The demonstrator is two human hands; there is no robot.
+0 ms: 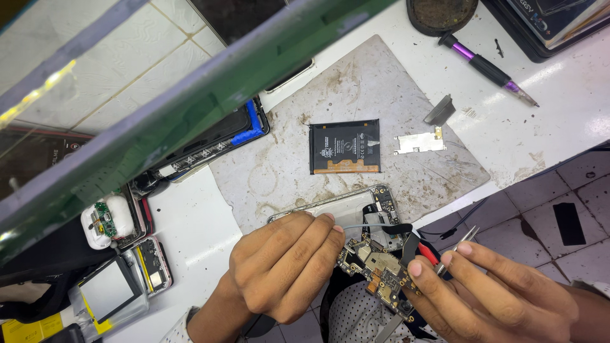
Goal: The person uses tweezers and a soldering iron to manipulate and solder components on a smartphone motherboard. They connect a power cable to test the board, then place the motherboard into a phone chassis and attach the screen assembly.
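Observation:
My left hand (286, 267) grips an opened phone frame (343, 206) at the near edge of a stained grey work mat (356, 82). A bare circuit board (378, 270) sticks out of the frame between both hands. My right hand (495, 286) pinches metal tweezers (460, 244), their tips at the board beside a black flex cable (391, 228) and a red part (429, 253). A black phone battery (345, 147) lies flat in the middle of the mat. Next to it rests a small metal shield plate (419, 142).
A purple-and-black screwdriver (486, 67) lies at the back right near a round dark dish (441, 14). A small grey wedge (440, 111) sits on the mat. Opened phones (210, 143) and spare parts (108, 219) pile at the left. A green-edged glass shelf (190, 95) crosses overhead.

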